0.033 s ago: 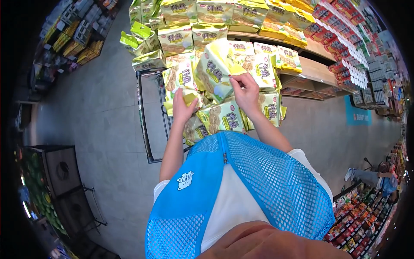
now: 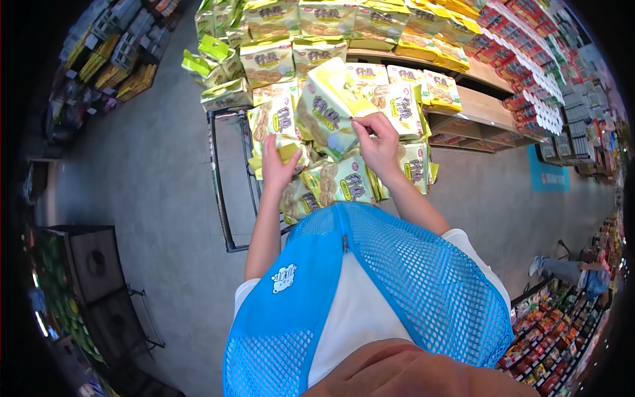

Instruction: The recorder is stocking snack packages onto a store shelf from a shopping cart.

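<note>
My right hand [image 2: 378, 139] pinches the yellow top edge of a pale green-yellow snack bag [image 2: 323, 106], which is tilted above the other bags. My left hand [image 2: 280, 162] is closed on the yellow edge of another similar bag [image 2: 271, 119] lower on the left, thumb on top. Several more bags [image 2: 344, 178] are piled close around both hands, on a black-framed trolley [image 2: 225, 218] whose left side shows; the pile hides the rest of it.
Rows of similar bags [image 2: 271, 63] stand ahead on wooden shelving [image 2: 483, 119], with red packages [image 2: 512, 59] rightward. A dark crate stand [image 2: 86, 264] is at the lower left. Another person [image 2: 582, 271] is at the far right near a packed display [image 2: 542, 331]. Grey floor [image 2: 159, 185] surrounds the trolley.
The lifted bag has shifted very slightly up and left. Both my hands keep almost the same places and grip.
</note>
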{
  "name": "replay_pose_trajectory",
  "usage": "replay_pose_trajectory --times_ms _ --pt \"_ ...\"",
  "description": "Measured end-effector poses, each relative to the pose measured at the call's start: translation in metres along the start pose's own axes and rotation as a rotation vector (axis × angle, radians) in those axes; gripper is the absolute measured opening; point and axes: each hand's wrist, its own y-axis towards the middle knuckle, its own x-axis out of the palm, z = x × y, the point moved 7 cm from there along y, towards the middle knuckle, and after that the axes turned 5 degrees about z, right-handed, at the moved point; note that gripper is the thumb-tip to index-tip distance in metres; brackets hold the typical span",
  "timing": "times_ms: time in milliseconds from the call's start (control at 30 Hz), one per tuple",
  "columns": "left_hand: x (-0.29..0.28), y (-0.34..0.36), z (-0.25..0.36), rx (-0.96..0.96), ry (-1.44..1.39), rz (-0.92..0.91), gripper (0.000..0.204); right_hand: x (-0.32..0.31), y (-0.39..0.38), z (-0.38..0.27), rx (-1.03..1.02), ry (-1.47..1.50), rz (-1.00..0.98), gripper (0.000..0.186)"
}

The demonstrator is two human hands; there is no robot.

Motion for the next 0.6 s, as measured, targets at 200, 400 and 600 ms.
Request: replay_pose_trajectory --times_ms 200,400,600 --pt "-0.055 0.01 0.045 0.018 -0.676 0.057 0.091 -0.011 0.003 -0.048 -0.209 0.305 -0.253 0.008" --pt "-0.041 -0.028 0.065 -0.256 -0.863 -0.195 0.067 -0.009 -0.009 -0.011 -0.099 0.331 -0.229 0.012" --pt "-0.037 -0.039 0.058 -0.386 -1.048 -0.071 0.06 0.004 -0.017 0.025 0.221 0.318 -0.177 0.067"
